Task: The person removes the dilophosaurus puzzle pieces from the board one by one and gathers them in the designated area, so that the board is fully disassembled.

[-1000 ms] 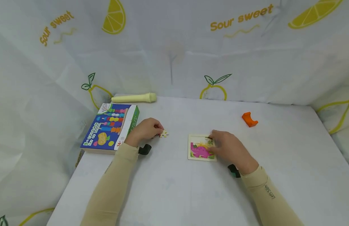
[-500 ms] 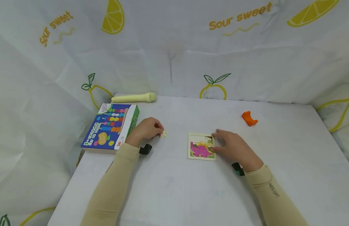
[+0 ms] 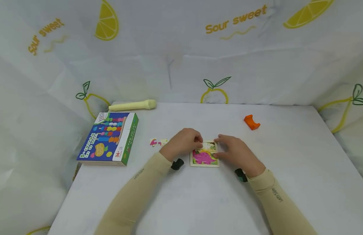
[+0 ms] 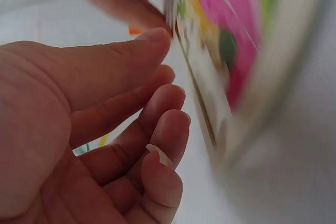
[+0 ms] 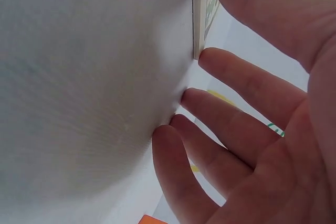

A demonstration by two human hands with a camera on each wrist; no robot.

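A small puzzle board (image 3: 205, 165) with a pink dinosaur picture and a pale frame lies on the table. My left hand (image 3: 182, 143) is over its upper left part, pinching a pale puzzle piece (image 3: 200, 146) between thumb and fingers. In the left wrist view the left hand (image 4: 115, 114) has its other fingers bent, and the piece appears almost edge-on by the thumb tip. At the board's right side, my right hand (image 3: 237, 153) rests with thumb and index finger against the frame. The right wrist view shows the index fingertip (image 5: 207, 59) at a board corner, the other fingers extended.
Loose puzzle pieces (image 3: 153, 142) lie left of the left hand. A blue toy box (image 3: 108, 138) stands farther left, with a pale yellow toy microphone (image 3: 133, 105) behind it. An orange notched block (image 3: 252, 122) sits at the back right. Printed cloth surrounds the table.
My left hand has moved right from the loose pieces to the board, carrying a piece and leaving others behind. The right hand stays at the board's right edge. The head view has shifted slightly.
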